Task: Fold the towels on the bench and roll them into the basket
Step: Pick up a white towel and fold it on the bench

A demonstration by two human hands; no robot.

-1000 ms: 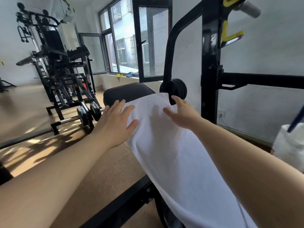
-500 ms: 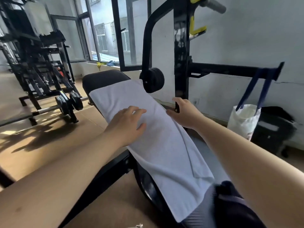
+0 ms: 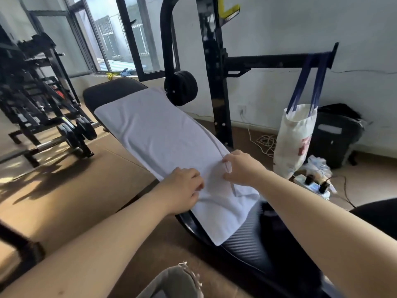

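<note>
Lying flat along the black bench (image 3: 111,93), the white towel (image 3: 161,130) is held near its close end: fingers of the left hand (image 3: 182,190) curl on its left edge, while those of the right hand (image 3: 245,166) pinch the right edge (doubled over there).

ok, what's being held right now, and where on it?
The towel: left hand pinches it near its left edge, right hand pinches the raised fold line.

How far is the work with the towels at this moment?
Done: the white towel lies flat along the bench, and a layer edge on its right side suggests one lengthwise fold. In hand: the left hand and the right hand both pinch its near part, perhaps to begin rolling. Left: no roll exists yet, and no basket is in view.
</note>
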